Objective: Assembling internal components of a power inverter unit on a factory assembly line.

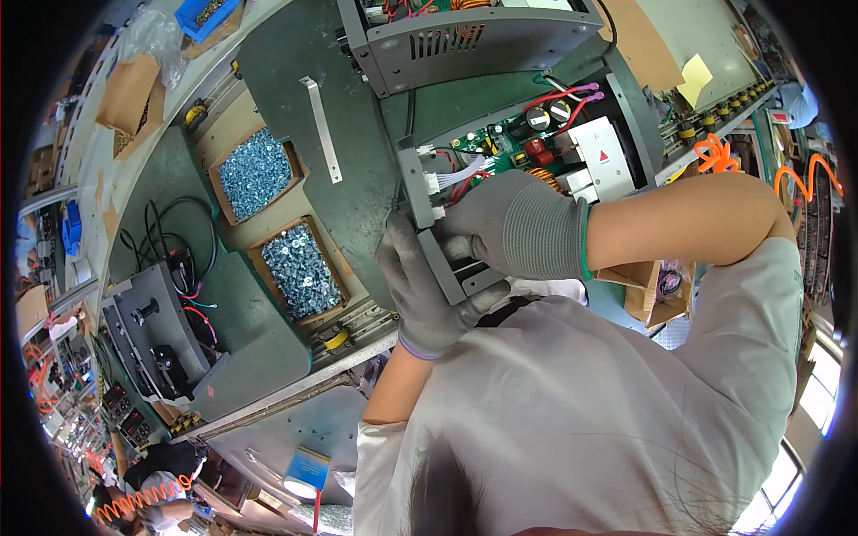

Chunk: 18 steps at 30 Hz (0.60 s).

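Note:
In front of me lies an open dark grey metal housing (413, 183) with green circuit boards (487, 141), coloured wires and a white metal cover (610, 154) inside. My left hand (420, 290), in a grey glove, is wrapped round the housing's near end panel (444, 272). Its fingers lie on the outer side and its thumb near the lower corner. My right hand (514, 219), gloved too, reaches over the near edge with bent fingers inside the panel. Its fingertips are partly hidden, and I cannot make out what they hold.
Left of the housing are a flat metal strip (322, 129) and two boxes of small screws, one box (214, 183) behind another (259, 259). A second housing (483, 45) stands behind; a grey unit with cables (152, 335) sits at the left. Orange coiled hoses (715, 154) hang right.

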{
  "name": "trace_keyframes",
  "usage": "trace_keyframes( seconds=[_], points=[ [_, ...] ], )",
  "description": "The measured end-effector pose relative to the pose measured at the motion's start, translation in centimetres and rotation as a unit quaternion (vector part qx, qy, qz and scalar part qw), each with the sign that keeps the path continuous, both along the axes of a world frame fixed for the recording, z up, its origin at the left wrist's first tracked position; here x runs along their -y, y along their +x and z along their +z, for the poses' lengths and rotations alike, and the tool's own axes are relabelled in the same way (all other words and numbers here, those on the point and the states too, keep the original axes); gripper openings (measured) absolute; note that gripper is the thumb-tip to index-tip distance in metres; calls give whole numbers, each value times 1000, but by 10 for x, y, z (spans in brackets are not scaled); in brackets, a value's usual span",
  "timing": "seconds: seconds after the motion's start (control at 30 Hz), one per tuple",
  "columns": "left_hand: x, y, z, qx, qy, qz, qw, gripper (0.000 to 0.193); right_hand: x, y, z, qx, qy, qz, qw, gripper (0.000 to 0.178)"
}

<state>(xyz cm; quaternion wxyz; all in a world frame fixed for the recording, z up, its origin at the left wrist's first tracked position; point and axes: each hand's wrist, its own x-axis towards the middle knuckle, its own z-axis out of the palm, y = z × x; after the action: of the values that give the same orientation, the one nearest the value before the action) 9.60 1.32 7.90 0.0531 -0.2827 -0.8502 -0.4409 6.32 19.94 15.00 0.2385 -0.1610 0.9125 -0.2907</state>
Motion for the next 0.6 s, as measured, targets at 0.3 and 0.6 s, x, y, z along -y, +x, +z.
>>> trace_keyframes(
  seconds=[0.3, 0.6],
  points=[
    [0, -3, 1, -41, -14, -1, 999, 126, 3, 4, 2, 8, 52, -27, 998, 22],
    [-1, -1, -3, -17, 0, 16, 1000, 123, -3, -6, 20, 130, -61, -29, 989, 26]
  ],
)
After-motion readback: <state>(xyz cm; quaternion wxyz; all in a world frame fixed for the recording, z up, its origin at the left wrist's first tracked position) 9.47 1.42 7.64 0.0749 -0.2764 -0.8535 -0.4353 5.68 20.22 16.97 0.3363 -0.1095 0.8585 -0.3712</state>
